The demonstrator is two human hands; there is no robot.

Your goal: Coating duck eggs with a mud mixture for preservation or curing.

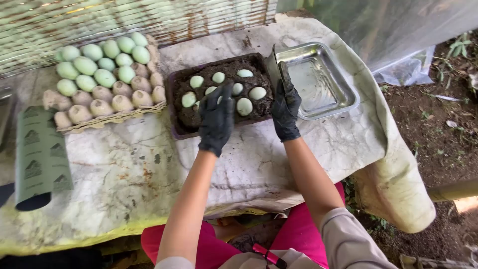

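Fingers of the left hand [216, 122], in a black glove, point away from the person and lie loosely together over the near middle of a dark rectangular tray of black mud [180, 123]; whether they hold anything cannot be told, since the palm faces down. Fingers of the right hand [286, 110], also gloved in black, are curled against the right end wall of the same tray, close together; whether they grip it cannot be told. Pale green eggs [244, 106] lie half-sunk in the mud, about eight showing, spread across the tray with the left fingertips touching or just over the middle ones.

Just beside the tray on the right stands a shiny square steel pan [343, 94], its near-left corner tilted up against the tray's end. To the left, well apart from the hands, sits a grey pulp egg carton [114, 117] filled with clean green eggs [104, 77] toward the back and mud-coated brownish eggs [102, 107] toward the front. All of these rest on a bench covered with a stained whitish sheet [259, 169], which hangs over the right edge. At the far left lies a rolled green printed paper [40, 154]. Bare earth [438, 139] shows at the right.
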